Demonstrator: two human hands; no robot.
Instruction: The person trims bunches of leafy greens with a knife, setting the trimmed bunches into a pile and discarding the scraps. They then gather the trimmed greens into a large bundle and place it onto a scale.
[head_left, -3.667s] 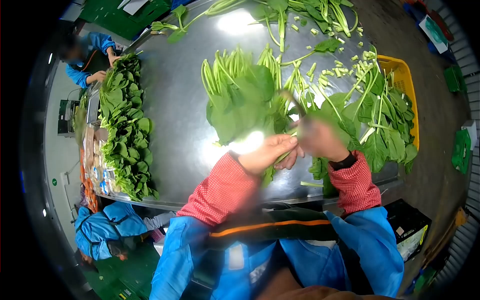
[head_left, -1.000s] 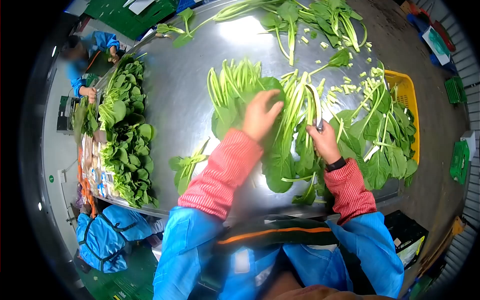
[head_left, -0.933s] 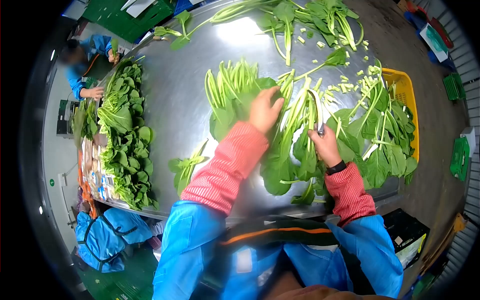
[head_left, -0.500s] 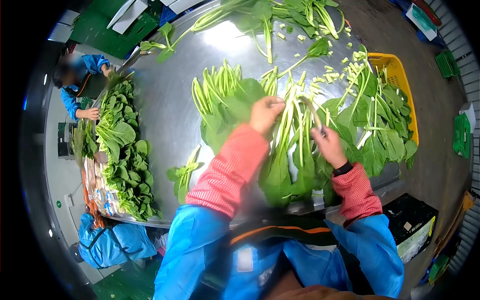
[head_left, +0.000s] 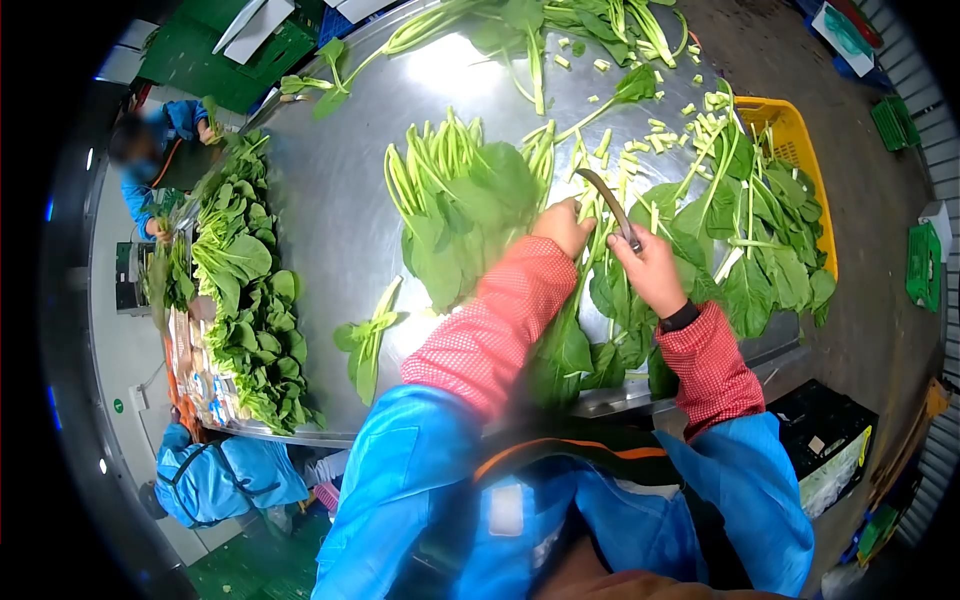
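Observation:
My right hand (head_left: 650,268) is wrapped round the handle of a small curved knife (head_left: 608,196), its blade arching up and to the left. Close to the blade's left side, my left hand (head_left: 566,226) is closed on leafy green stalks (head_left: 560,335), whose broad leaves hang toward the table's near edge. A neat bunch of leafy greens (head_left: 450,200) lies left of that hand, stalk ends away from me. Beyond the knife, cut stem pieces (head_left: 655,140) are scattered on the metal table (head_left: 335,200). More loose greens (head_left: 760,270) are heaped to the right of my right hand.
A yellow crate (head_left: 795,140) stands at the table's right edge, greens spilling over it. Rows of bunched greens (head_left: 245,290) line the left end, where a person in blue (head_left: 160,150) handles some. A small bunch (head_left: 372,340) lies near my left sleeve. A black crate (head_left: 820,440) sits at lower right.
My left hand has moved down and to the right, nearer my right hand. The knife has swung so its blade points up and left. Fewer stalks lie spread in front of me.

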